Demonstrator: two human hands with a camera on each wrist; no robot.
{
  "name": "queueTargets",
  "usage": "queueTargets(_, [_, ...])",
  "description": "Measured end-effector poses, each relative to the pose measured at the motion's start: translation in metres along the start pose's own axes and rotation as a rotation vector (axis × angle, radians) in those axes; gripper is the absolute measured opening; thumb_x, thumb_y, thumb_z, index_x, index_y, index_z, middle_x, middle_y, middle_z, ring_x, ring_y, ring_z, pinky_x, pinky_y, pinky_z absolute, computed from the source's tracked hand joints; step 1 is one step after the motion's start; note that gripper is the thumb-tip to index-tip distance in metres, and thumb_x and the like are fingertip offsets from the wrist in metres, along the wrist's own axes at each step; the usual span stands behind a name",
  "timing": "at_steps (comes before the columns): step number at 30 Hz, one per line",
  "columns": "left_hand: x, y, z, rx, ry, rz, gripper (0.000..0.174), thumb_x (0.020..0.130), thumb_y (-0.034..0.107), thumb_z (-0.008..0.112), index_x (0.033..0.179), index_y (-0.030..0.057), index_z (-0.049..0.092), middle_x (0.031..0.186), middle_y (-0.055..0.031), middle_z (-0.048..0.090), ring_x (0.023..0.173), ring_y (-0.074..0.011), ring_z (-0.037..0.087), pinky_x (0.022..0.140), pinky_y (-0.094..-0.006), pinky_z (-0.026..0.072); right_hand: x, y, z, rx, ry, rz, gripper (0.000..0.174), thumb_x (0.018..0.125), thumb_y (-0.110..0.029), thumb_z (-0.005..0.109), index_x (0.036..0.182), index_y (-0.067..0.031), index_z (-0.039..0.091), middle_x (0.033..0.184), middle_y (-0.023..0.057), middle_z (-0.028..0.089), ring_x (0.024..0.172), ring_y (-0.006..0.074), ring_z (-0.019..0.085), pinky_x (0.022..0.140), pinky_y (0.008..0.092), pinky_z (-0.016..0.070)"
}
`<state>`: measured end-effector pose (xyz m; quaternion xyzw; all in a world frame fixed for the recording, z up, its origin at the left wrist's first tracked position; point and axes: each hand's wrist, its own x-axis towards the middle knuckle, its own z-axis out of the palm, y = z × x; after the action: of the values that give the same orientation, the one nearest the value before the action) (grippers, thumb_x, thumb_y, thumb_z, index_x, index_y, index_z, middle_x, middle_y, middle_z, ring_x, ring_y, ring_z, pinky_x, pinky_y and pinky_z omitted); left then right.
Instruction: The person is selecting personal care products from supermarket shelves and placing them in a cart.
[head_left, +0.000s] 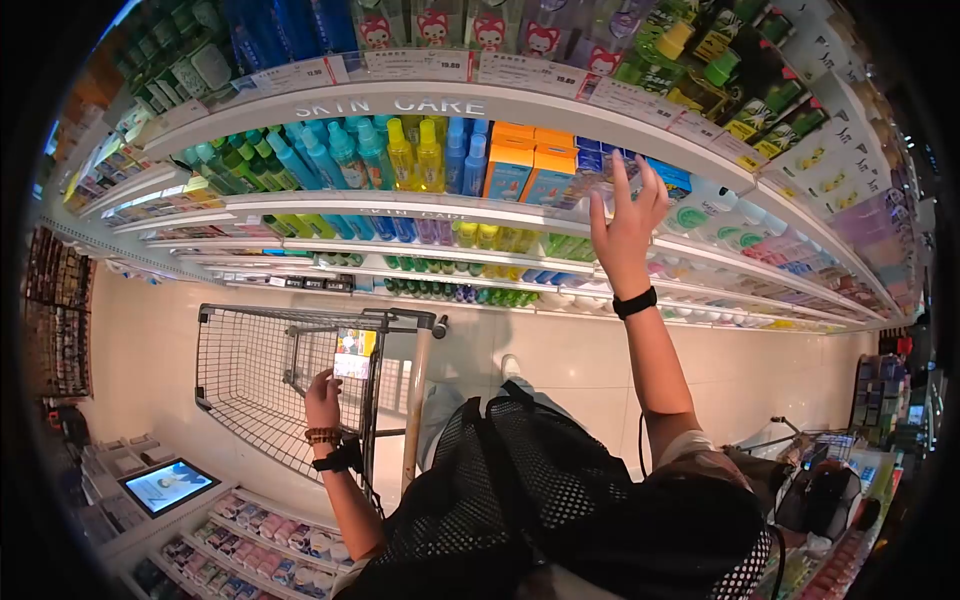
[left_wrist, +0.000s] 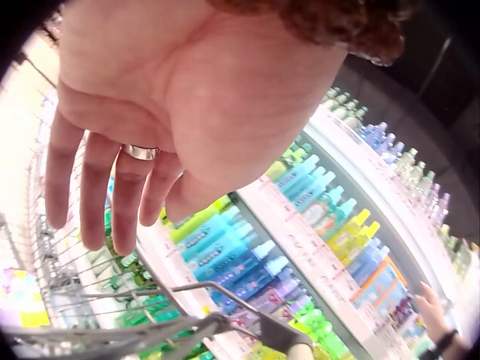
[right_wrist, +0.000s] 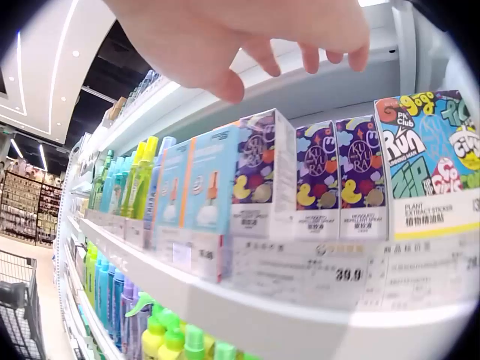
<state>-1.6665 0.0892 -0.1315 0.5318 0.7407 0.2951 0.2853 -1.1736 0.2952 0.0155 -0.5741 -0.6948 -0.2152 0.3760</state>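
Observation:
My right hand point(head_left: 628, 230) is raised to the upper shelf with fingers spread and nothing in them. In the right wrist view it hovers above purple mosquito repellent spray boxes point(right_wrist: 364, 176), one of which point(right_wrist: 256, 172) stands forward of the others. Right of these is a colourful plant extract sticker box point(right_wrist: 424, 161); to their left stand light blue boxes with orange sides point(right_wrist: 214, 180). My left hand point(head_left: 322, 402) hangs loosely over the shopping cart point(head_left: 199, 350), holding nothing. A ring point(left_wrist: 140, 152) shows on one of its fingers.
Yellow spray bottles point(head_left: 415, 155) and several blue and green ones line the same shelf. More stocked shelves lie above and below. The cart's handle point(head_left: 416, 395) is close to my body, and a lit screen point(head_left: 170, 487) stands behind the cart. A price label strip point(right_wrist: 315, 274) runs along the shelf edge.

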Motion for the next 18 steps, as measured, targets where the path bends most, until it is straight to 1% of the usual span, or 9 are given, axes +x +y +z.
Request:
queueTargets(3, [0.0, 0.062, 0.019, -0.063, 0.046, 0.075, 0.033, 0.097, 0.007, 0.057, 0.13, 0.0057, 0.062, 0.104, -0.0151, 0.074, 0.093, -0.0242, 0.072, 0.077, -0.0354, 0.0573, 0.0, 0.003, 0.002, 0.007, -0.009, -0.07, 0.055, 0.08, -0.024, 0.08, 0.13, -0.0111, 0.062, 0.144, 0.016, 0.048, 0.135, 0.0381, 0.038, 0.108, 0.0499, 0.0309])
queueTargets(5, [-0.004, 0.087, 0.02, -0.092, -0.008, 0.101, 0.032, 0.099, 0.005, 0.056, 0.13, 0.0047, 0.062, 0.108, -0.0115, 0.073, 0.098, -0.0197, 0.07, 0.078, -0.0326, 0.0571, -0.008, 0.01, 0.003, 0.158, 0.003, -0.092, 0.043, 0.08, -0.017, 0.08, 0.12, -0.0109, 0.064, 0.136, 0.0155, 0.055, 0.131, 0.0365, 0.045, 0.107, 0.0505, 0.0307])
queueTargets(8, [-0.019, 0.17, 0.053, -0.302, -0.139, 0.144, 0.032, 0.097, 0.002, 0.058, 0.129, 0.0017, 0.062, 0.111, -0.0102, 0.072, 0.102, -0.0176, 0.069, 0.082, -0.0296, 0.0553, -0.035, 0.019, -0.039, 0.438, -0.002, -0.038, 0.035, 0.08, -0.009, 0.08, 0.112, -0.0085, 0.064, 0.121, 0.0141, 0.061, 0.114, 0.0353, 0.058, 0.096, 0.0457, 0.0436])
queueTargets(10, [-0.022, 0.248, 0.074, -0.144, -0.214, 0.517, 0.036, 0.094, 0.002, 0.064, 0.129, 0.0039, 0.063, 0.12, -0.0117, 0.069, 0.107, -0.0202, 0.067, 0.083, -0.031, 0.0563, -0.04, 0.004, -0.082, 0.492, 0.089, -0.032, 0.035, 0.08, -0.009, 0.082, 0.11, -0.0053, 0.065, 0.109, 0.0124, 0.063, 0.093, 0.0302, 0.066, 0.075, 0.0371, 0.0541])
queueTargets(11, [-0.02, 0.242, 0.077, -0.186, -0.262, 0.485, 0.04, 0.092, 0.005, 0.069, 0.131, 0.005, 0.061, 0.126, -0.0124, 0.066, 0.111, -0.0229, 0.065, 0.086, -0.0343, 0.0552, -0.034, -0.012, -0.103, 0.495, 0.092, -0.03, 0.035, 0.08, -0.009, 0.082, 0.11, -0.0053, 0.065, 0.109, 0.0124, 0.063, 0.093, 0.0302, 0.066, 0.075, 0.0371, 0.0541])
queueTargets(13, [-0.02, 0.325, 0.078, -0.22, -0.228, 0.751, 0.063, 0.084, 0.02, 0.081, 0.139, 0.0075, 0.053, 0.131, -0.0164, 0.059, 0.12, -0.033, 0.06, 0.093, -0.042, 0.0506, -0.023, -0.04, -0.127, 0.72, 0.025, 0.226, 0.035, 0.078, -0.011, 0.085, 0.107, -0.0051, 0.067, 0.105, 0.0114, 0.064, 0.084, 0.0239, 0.067, 0.07, 0.0336, 0.0546])
queueTargets(14, [-0.016, 0.319, 0.081, -0.22, -0.194, 0.823, 0.067, 0.082, 0.022, 0.082, 0.139, 0.0062, 0.051, 0.128, -0.0165, 0.06, 0.114, -0.0335, 0.062, 0.09, -0.0421, 0.0515, -0.022, -0.044, -0.127, 0.722, 0.04, 0.232, 0.034, 0.077, -0.012, 0.085, 0.106, -0.0042, 0.069, 0.1, 0.0102, 0.064, 0.081, 0.0196, 0.066, 0.068, 0.03, 0.0542])
queueTargets(15, [-0.016, 0.348, 0.088, -0.168, -0.243, 0.836, 0.07, 0.081, 0.022, 0.083, 0.14, 0.0043, 0.049, 0.125, -0.0163, 0.061, 0.108, -0.0335, 0.065, 0.089, -0.0421, 0.0525, -0.018, -0.057, -0.115, 1.006, -0.132, 0.538, 0.031, 0.08, -0.013, 0.083, 0.106, -0.0039, 0.07, 0.096, 0.01, 0.064, 0.08, 0.0195, 0.066, 0.069, 0.0299, 0.0543])
queueTargets(18, [-0.011, 0.332, 0.104, -0.106, -0.257, 0.78, 0.068, 0.084, 0.023, 0.081, 0.14, 0.0024, 0.049, 0.125, -0.0141, 0.063, 0.107, -0.0303, 0.067, 0.088, -0.0416, 0.0541, -0.027, -0.055, -0.101, 0.884, -0.15, 0.426, 0.028, 0.082, -0.014, 0.081, 0.106, -0.0032, 0.07, 0.096, 0.0096, 0.065, 0.078, 0.0184, 0.066, 0.066, 0.0283, 0.0554])
